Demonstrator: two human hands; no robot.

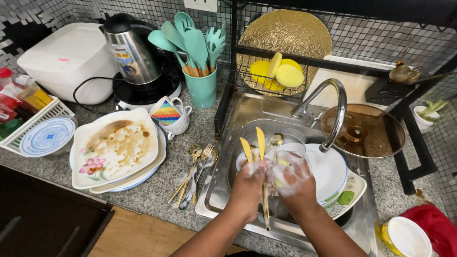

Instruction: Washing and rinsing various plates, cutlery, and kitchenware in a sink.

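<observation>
**Head view: soapy hands scrubbing gold cutlery over the sink**

Head view shows us working over the steel sink [228, 190], both hands thick with white foam. Our left hand [247, 183] is closed around a bundle of gold cutlery [259, 143], the flat handles sticking up above the knuckles and the long ends hanging down past the wrist. Our right hand [290, 178] is wrapped around something yellow, a sponge as far as we can tell (the suds hide most of it), and presses against the bundle, so the two hands meet.

We judge this to be the scrubbing step; the move after it calls for a firm grip, since wet metal slides, and for water from the curved tap [333, 114] just above.

In the basin lie white plates [331, 171], smooth and glossy. On the speckled stone counter [162, 183] to the left rest more gold forks and spoons [195, 171], near a square plate [114, 147] smeared with brown sauce. A teal pot of silicone utensils [200, 62] stands behind.
</observation>
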